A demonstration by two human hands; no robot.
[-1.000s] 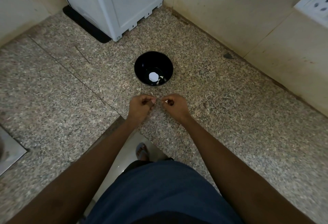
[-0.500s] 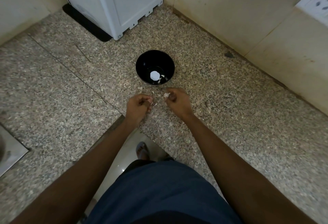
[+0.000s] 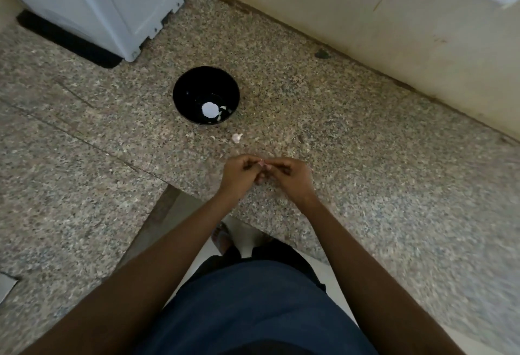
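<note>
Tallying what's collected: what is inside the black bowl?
Inside the black bowl lie a round white piece and a few small pale bits beside it. Its near rim hides the inner wall below it, so anything there cannot be seen.

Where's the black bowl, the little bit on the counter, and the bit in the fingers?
black bowl point(image 3: 188, 95), head view, inner wall.
loose pale bit point(image 3: 237, 138), head view, its middle.
held pale bit point(image 3: 261, 161), head view, its visible tip.

speckled granite counter, cream tiled wall, white appliance
</note>
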